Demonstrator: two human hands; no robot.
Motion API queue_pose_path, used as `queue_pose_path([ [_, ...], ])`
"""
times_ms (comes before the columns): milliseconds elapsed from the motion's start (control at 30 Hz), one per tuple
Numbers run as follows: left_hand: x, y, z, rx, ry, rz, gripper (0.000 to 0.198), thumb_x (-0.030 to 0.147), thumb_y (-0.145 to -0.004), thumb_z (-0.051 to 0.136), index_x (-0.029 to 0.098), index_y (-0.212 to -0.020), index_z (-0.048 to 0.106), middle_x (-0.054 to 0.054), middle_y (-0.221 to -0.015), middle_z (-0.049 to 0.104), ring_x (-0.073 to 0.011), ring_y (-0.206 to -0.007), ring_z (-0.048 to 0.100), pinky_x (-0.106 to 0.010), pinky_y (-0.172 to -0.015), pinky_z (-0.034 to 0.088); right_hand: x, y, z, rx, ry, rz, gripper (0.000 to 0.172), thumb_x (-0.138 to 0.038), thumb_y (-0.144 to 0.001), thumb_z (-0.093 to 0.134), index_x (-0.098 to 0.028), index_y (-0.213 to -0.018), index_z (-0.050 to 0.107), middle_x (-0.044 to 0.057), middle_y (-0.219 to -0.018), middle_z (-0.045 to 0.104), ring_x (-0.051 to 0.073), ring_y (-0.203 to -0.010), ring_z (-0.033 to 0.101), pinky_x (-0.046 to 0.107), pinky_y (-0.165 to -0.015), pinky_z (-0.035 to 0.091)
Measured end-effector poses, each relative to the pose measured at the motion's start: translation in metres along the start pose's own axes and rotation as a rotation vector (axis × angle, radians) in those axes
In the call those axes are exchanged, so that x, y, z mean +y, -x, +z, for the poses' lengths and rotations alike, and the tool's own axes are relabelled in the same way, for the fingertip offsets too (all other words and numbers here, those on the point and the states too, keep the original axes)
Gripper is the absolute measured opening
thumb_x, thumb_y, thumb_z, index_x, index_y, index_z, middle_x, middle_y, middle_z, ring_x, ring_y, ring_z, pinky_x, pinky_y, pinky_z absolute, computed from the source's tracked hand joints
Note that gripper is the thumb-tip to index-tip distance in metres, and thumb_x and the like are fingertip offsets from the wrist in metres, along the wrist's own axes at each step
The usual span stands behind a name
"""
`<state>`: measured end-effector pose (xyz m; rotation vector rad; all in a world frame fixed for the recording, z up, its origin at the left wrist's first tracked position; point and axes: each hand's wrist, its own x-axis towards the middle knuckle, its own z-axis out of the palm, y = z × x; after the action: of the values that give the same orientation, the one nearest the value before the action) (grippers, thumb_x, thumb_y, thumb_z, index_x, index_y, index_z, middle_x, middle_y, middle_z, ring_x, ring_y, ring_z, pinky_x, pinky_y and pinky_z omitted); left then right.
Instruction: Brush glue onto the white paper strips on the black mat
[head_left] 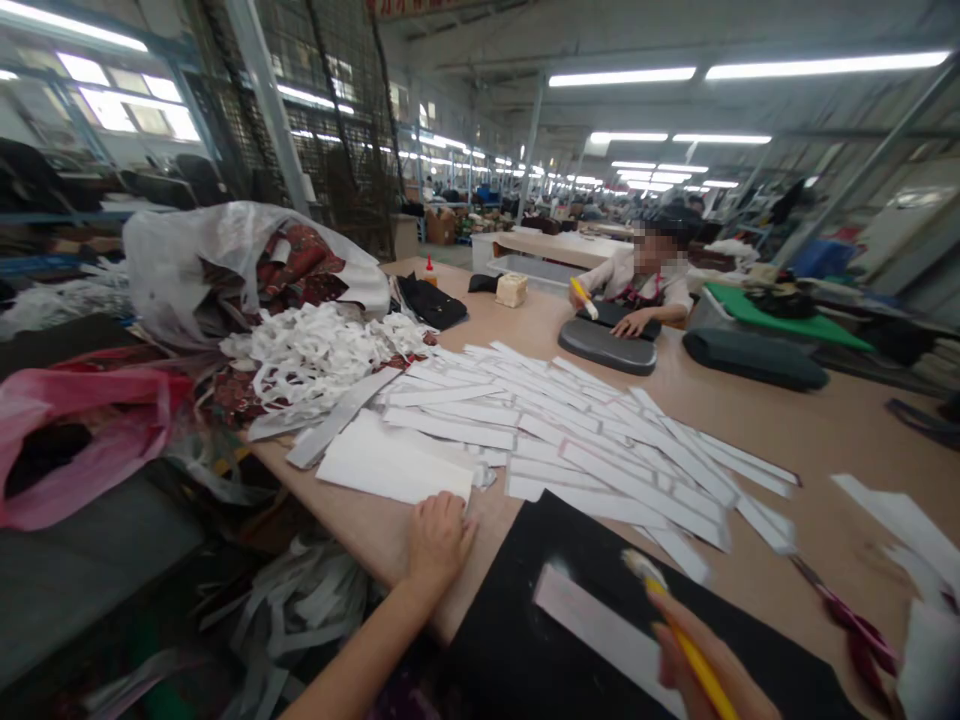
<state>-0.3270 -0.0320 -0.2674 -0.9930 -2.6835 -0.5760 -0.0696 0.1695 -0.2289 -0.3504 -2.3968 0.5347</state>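
My right hand (701, 655) grips a brush by its yellow handle (697, 655); its pale bristles (643, 568) are just above a black sheet (517, 610). On that sheet lies a white strip (600, 630), partly covered by my right hand. My left hand (440, 540) is at the near corner of a white sheet (397, 455), fingers curled closed over its edge. Many white strips with grey edges (585, 430) are spread over the table beyond the black sheet.
Dark-red-handled scissors (855, 625) and white scraps (907, 520) lie at right. A heap of white offcuts (322, 350) and a clear plastic bag (172, 270) stand left, near a pink bag (90, 430). Across the table (750, 400), a co-worker (637, 280) brushes a dark piece.
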Motion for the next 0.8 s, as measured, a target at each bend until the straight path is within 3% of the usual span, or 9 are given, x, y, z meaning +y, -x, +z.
queue_pose_path([
  [133,-0.012,-0.005,0.0,-0.052,0.032,-0.044,0.016,0.02,-0.085,0.042,0.016,-0.08,0.057,-0.007,-0.083,0.057,-0.0218,-0.084,0.05,-0.037,-0.079,0.034,-0.047,-0.034,0.063,-0.085,-0.039,-0.153,0.035,-0.012,-0.083,0.039,-0.024,-0.113,0.052,0.001,-0.074,0.064,0.014,-0.065,0.061,0.023,-0.06,0.05],
  [300,-0.025,-0.01,-0.003,-0.157,0.138,-0.078,0.015,0.019,-0.083,0.046,0.018,-0.077,0.059,-0.003,-0.083,0.061,-0.0181,-0.082,0.054,-0.031,-0.076,0.036,-0.075,-0.066,0.117,-0.143,-0.064,-0.202,0.036,-0.004,-0.077,0.035,-0.02,-0.103,0.054,0.004,-0.08,0.065,0.018,-0.072,0.059,0.029,-0.064,0.048],
  [567,-0.039,-0.017,-0.005,-0.27,0.304,-0.085,0.016,0.016,-0.08,0.047,0.019,-0.079,0.063,-0.002,-0.086,0.064,-0.0164,-0.084,0.056,-0.029,-0.079,0.037,-0.096,-0.093,0.167,-0.217,-0.032,-0.308,0.029,-0.004,-0.075,0.044,-0.018,-0.098,0.056,0.005,-0.076,0.061,0.019,-0.07,0.056,0.029,-0.063,0.043],
  [800,-0.043,-0.023,-0.007,-0.285,0.455,-0.156,0.014,0.017,-0.076,0.05,0.019,-0.074,0.063,-0.001,-0.078,0.064,-0.0152,-0.077,0.056,-0.027,-0.074,0.039,-0.101,-0.097,0.189,-0.189,-0.062,-0.303,0.028,-0.007,-0.078,0.043,-0.016,-0.102,0.055,0.007,-0.081,0.062,0.02,-0.074,0.055,0.031,-0.068,0.044],
])
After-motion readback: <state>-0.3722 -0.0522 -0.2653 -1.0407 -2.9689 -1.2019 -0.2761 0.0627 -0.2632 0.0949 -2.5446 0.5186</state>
